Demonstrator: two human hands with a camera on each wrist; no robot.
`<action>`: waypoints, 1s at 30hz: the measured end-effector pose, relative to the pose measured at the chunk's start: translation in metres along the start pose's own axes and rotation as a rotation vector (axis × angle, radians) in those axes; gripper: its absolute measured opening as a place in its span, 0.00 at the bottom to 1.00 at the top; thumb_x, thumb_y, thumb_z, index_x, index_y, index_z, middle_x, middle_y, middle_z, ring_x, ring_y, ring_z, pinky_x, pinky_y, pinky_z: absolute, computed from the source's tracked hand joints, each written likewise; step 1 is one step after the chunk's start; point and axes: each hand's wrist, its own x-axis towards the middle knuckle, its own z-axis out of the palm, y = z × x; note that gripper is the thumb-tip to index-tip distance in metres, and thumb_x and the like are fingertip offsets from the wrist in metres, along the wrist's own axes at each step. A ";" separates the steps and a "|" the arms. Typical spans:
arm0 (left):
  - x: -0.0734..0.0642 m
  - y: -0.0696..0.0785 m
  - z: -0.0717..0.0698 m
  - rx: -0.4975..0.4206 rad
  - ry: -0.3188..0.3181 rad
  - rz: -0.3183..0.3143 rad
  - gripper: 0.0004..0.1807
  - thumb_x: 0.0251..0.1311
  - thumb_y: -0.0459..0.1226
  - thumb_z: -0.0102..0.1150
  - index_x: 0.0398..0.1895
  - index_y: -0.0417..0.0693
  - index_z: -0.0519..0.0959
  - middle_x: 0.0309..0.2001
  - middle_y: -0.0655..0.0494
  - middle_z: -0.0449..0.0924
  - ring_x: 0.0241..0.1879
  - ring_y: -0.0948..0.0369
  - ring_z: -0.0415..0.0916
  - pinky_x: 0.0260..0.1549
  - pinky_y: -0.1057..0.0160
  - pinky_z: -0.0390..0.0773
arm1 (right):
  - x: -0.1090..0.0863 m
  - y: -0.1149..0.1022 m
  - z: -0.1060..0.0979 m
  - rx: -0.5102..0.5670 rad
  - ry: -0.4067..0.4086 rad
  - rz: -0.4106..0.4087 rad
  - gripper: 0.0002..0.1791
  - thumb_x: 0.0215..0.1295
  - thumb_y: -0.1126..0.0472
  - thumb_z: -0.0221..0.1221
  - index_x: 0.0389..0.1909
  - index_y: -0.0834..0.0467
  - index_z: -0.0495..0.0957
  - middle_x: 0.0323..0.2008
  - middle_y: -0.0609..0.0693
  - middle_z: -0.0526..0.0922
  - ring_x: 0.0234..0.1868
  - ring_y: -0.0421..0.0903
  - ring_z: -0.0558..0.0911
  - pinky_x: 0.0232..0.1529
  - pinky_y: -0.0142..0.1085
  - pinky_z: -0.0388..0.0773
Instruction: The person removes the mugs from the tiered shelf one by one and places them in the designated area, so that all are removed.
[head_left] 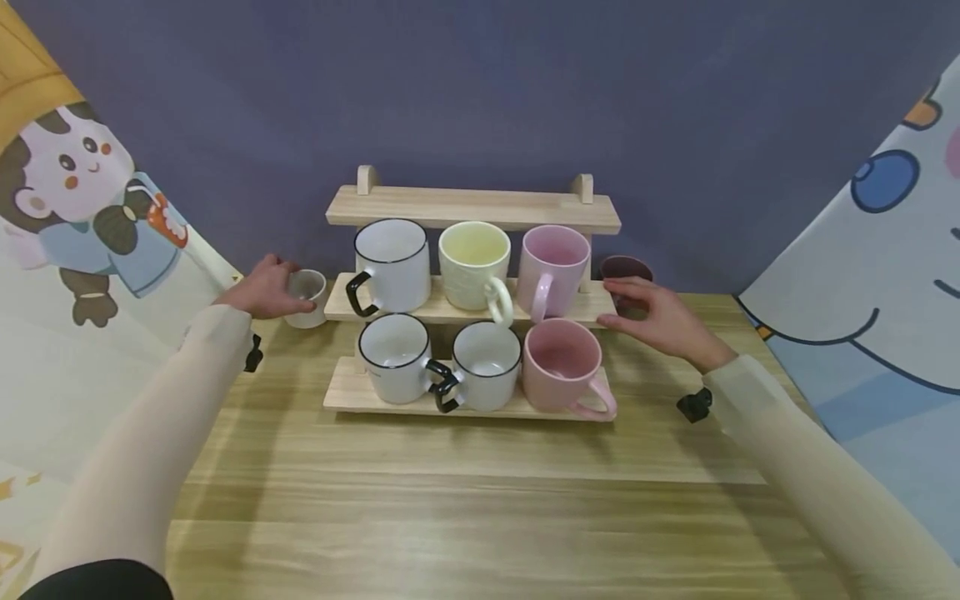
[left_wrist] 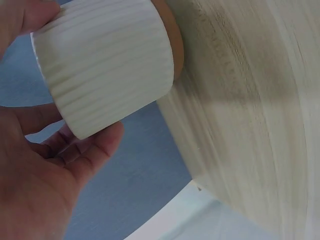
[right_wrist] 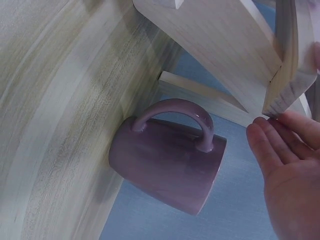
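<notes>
Around a white ribbed cup (head_left: 306, 298) curl the fingers and thumb of my left hand (head_left: 266, 289), left of a wooden mug rack (head_left: 472, 208). In the left wrist view, the cup (left_wrist: 107, 65) has a tan base on the wooden surface. My right hand (head_left: 663, 321) grips the right end of the rack's middle shelf, thumb in front and fingers behind. Close by, partly hidden behind that hand, stands a dark mauve mug (head_left: 627, 267). The right wrist view shows this mug (right_wrist: 167, 165) upright on the table, its handle toward the rack, apart from my fingers.
The middle shelf bears a white black-rimmed mug (head_left: 397, 275), a pale yellow mug (head_left: 471, 275) and a pink mug (head_left: 562, 267). Below are two white black-rimmed mugs (head_left: 393, 367) and a darker pink mug (head_left: 555, 379). A blue-grey backdrop (head_left: 480, 92) rises behind.
</notes>
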 end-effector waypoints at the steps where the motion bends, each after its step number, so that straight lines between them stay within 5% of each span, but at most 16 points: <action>1: 0.000 -0.001 0.001 -0.003 -0.005 -0.008 0.48 0.50 0.52 0.65 0.61 0.22 0.61 0.56 0.25 0.56 0.53 0.37 0.57 0.47 0.37 0.66 | 0.000 0.000 0.000 -0.002 0.001 -0.001 0.35 0.56 0.49 0.67 0.63 0.60 0.71 0.63 0.56 0.69 0.56 0.56 0.73 0.55 0.53 0.68; 9: 0.000 -0.003 0.010 -0.015 -0.001 -0.035 0.47 0.49 0.53 0.65 0.60 0.24 0.62 0.54 0.26 0.56 0.50 0.38 0.58 0.41 0.39 0.69 | 0.002 0.001 0.003 0.047 0.007 -0.018 0.35 0.55 0.51 0.68 0.63 0.61 0.71 0.62 0.55 0.69 0.51 0.55 0.77 0.53 0.48 0.71; 24: 0.005 -0.012 0.008 -0.007 -0.040 -0.043 0.48 0.52 0.51 0.63 0.63 0.22 0.58 0.57 0.22 0.53 0.56 0.32 0.52 0.48 0.34 0.63 | 0.000 -0.001 0.007 0.071 0.012 -0.036 0.35 0.55 0.54 0.69 0.62 0.62 0.71 0.61 0.57 0.70 0.53 0.56 0.76 0.54 0.50 0.70; 30: 0.001 -0.007 0.007 -0.004 0.042 0.017 0.46 0.51 0.50 0.65 0.65 0.28 0.59 0.57 0.24 0.56 0.55 0.33 0.53 0.48 0.34 0.62 | -0.001 0.001 0.004 0.092 0.012 -0.028 0.35 0.56 0.55 0.68 0.62 0.64 0.70 0.62 0.58 0.69 0.51 0.57 0.77 0.53 0.50 0.71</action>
